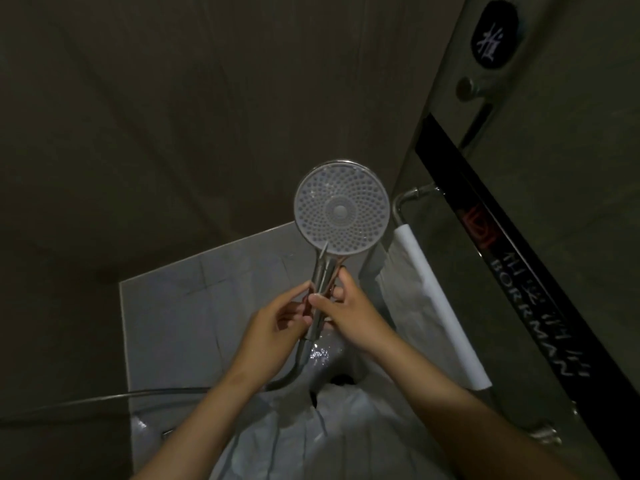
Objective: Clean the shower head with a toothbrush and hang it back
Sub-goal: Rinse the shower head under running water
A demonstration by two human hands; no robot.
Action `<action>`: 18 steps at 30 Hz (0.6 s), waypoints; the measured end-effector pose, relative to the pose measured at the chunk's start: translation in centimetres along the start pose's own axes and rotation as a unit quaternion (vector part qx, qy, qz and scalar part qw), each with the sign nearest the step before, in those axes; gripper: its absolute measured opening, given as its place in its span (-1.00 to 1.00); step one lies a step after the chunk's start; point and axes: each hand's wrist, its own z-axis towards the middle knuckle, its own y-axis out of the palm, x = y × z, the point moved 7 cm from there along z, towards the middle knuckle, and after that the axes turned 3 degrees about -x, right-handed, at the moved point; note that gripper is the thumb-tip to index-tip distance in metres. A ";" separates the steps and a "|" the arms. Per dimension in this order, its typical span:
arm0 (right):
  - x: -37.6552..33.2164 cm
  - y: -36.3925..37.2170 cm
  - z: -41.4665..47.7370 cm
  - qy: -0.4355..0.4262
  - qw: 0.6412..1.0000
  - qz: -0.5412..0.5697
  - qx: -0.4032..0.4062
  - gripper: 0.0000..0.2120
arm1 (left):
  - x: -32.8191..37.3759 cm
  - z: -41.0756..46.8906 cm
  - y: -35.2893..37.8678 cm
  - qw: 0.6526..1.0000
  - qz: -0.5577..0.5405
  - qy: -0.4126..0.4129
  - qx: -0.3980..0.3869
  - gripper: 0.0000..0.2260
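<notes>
Shower head (341, 207): stiff, light, likely slippery. Left grip (277, 320) and right grip (349, 313) are clasping its handle (318, 275), the best hold.

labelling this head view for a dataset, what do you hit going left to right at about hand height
hose → left hand → shower head handle, gripped by both hands → right hand → white-wrapped rail → black strip with lettering
</notes>
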 end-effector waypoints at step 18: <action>-1.3 0.5 -0.1 -0.009 0.997 0.082 0.004 -0.76 | -4.7 -2.9 -0.1 0.991 -0.096 -0.059 0.073 -0.80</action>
